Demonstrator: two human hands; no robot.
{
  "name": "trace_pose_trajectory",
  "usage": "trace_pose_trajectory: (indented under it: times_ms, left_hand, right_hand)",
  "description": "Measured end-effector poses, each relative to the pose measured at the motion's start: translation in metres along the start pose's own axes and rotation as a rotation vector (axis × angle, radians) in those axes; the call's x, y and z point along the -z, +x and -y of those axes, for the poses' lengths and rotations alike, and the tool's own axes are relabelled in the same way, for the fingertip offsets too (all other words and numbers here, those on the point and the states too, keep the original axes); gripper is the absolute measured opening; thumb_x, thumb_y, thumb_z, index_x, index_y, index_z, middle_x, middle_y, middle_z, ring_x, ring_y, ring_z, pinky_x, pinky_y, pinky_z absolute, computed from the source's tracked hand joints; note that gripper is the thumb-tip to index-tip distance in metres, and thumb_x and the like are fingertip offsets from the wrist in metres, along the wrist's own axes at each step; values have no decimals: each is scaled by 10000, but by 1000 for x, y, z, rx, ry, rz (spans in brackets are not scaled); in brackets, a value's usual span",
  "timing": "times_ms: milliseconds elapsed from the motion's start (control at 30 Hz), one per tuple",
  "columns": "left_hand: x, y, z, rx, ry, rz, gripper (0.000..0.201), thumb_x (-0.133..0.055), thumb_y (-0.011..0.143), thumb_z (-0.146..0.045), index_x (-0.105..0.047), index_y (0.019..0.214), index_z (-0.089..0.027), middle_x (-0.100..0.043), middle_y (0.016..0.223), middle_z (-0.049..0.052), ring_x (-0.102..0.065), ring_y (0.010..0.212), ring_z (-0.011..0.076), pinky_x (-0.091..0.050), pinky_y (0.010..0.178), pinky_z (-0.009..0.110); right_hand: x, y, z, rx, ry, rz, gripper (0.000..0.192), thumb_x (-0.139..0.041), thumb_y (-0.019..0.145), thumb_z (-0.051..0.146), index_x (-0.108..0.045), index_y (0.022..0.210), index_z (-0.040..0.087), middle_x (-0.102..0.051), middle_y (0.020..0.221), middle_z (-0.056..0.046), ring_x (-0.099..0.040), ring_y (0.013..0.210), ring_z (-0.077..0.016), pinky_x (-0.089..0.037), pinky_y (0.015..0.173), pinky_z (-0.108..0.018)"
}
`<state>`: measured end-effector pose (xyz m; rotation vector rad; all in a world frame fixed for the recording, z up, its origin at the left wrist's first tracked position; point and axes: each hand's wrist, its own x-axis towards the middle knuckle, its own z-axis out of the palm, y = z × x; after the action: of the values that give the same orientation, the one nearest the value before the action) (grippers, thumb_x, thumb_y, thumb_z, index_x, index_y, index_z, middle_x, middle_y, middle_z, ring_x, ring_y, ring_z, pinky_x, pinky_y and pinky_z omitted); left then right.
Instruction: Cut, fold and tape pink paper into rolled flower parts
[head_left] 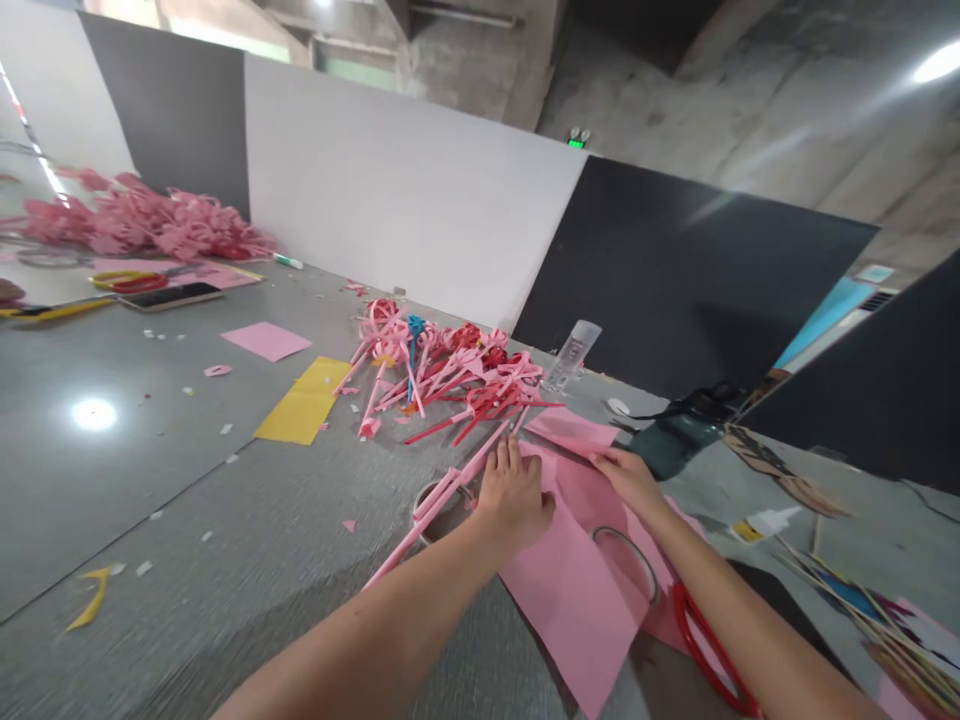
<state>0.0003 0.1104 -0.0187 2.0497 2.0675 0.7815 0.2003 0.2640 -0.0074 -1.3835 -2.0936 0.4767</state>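
My left hand (517, 492) rests over the edge of a large pink paper sheet (570, 590), fingers slightly bent and thumb apart, with its fingertips near a long pink paper stem (420, 525). My right hand (628, 476) pinches the edge of a smaller pink paper piece (574, 428) above the large sheet. A roll of tape (626, 562) lies on the sheet, and another ring (426, 500) is partly hidden beneath the stems. Beside my right forearm are red-handled scissors (701, 645). Ahead of my hands is a pile of pink and red paper flowers (465, 365) on stems.
A clear plastic cup (574, 352) leans behind the flowers. At right are a dark bottle (679, 435), a glue bottle (765, 524) and thin sticks (862, 610). Yellow paper (304, 402), a pink square (268, 341), a phone (172, 296) and a pink flower heap (150, 220) are leftward.
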Motion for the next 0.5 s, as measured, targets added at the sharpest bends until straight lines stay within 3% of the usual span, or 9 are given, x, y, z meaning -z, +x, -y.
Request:
trace_pose_trajectory:
  times_ms: [167,267,500]
  left_hand:
    - [0,0,0,5,3,9,519,-549,904,-399,-542,1321,-91,-340,1567,258,-331,1459,389,-309,1176,504]
    - [-2,-2,1,-18,20,-17,494,-530,916,-392,-556,1309,-95,-367,1557,233,-336,1450,386,-316,1172,505]
    - [-4,0,1,-51,58,-40,420,-535,902,-361,-592,1238,-115,-485,1443,187,-412,1366,355,-371,1125,486]
  right_hand:
    - [-23,21,6,35,15,64,319,-551,767,293,-799,939,190,-791,1031,-97,-716,1001,-293,-510,965,-413]
    - [-30,27,6,35,26,60,416,-506,694,157,-791,994,190,-773,1121,-92,-690,1118,-275,-471,1047,-407]
    - [-20,13,11,63,54,23,657,-407,563,79,-741,1120,174,-719,1259,-81,-621,1250,-259,-428,1106,-400]
